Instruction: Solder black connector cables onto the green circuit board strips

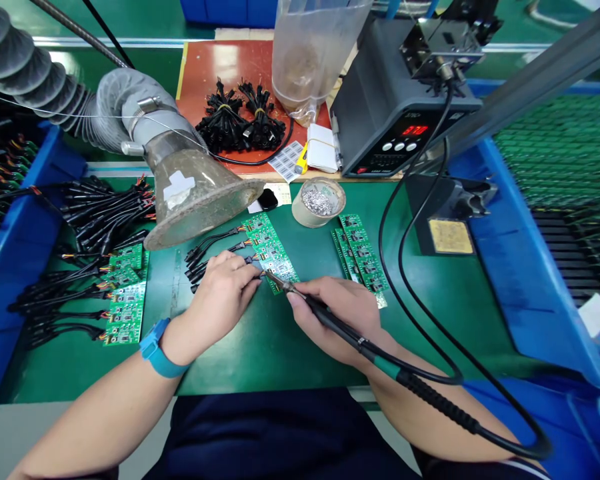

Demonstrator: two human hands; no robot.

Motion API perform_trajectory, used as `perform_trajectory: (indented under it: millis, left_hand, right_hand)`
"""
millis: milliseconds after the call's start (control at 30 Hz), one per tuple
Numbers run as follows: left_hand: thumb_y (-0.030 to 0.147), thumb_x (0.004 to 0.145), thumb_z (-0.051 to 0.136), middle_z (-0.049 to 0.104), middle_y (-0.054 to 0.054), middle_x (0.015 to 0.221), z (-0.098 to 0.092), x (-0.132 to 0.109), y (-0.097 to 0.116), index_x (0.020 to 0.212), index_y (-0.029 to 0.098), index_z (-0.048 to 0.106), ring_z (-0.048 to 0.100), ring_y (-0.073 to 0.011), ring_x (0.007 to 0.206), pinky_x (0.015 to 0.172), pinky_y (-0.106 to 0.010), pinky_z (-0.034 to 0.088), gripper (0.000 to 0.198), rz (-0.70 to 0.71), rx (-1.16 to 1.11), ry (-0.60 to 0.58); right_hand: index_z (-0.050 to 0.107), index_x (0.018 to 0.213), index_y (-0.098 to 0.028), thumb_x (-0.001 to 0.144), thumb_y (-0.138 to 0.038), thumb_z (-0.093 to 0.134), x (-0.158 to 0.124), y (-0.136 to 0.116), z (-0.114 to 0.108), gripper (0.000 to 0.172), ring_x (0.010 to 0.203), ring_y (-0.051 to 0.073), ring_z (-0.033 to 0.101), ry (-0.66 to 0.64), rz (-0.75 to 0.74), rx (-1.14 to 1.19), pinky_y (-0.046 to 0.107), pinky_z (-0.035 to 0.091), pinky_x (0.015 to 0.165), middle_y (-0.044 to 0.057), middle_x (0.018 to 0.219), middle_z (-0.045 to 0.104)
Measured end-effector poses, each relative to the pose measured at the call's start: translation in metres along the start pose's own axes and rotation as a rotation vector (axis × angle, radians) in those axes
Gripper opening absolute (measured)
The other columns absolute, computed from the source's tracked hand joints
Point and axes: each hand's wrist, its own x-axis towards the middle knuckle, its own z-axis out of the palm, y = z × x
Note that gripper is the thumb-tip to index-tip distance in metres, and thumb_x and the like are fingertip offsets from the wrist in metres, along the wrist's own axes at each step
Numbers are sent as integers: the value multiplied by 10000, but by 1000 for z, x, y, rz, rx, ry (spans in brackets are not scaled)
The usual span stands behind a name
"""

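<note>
My right hand [343, 313] grips a soldering iron [330, 319] like a pen, its tip touching or nearly touching the lower left edge of a green circuit board [270, 250]. At that same edge, my left hand [225, 287] has its fingers closed on the wire end of a black cable, which the fingers partly hide. Other black cables [213, 238] run from the board's left side. To the right of my right hand lie stacked green boards [363, 253] without cables. A blue band [159, 350] is on my left wrist.
A fume extractor hood [200, 200] hangs over the left side, above wired boards [125, 297]. Behind are a round tub of silvery bits [319, 202] and a soldering station [395, 113]. An iron stand [443, 220] and blue bins [510, 267] flank the right; the iron's cord loops there.
</note>
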Motion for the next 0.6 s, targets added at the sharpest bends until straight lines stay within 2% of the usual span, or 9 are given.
perform_trajectory:
  millis: [600]
  left_hand:
    - [208,973,601,653,-59,826,1,2,4,951,196,692,548,-250,874,801,-382,433,94,-26,32,-25]
  right_hand:
    - [639,907,-224,956,-244,652,1,-1,1,55,540,137,653,5,26,-18,249,537,565,-11,677,706]
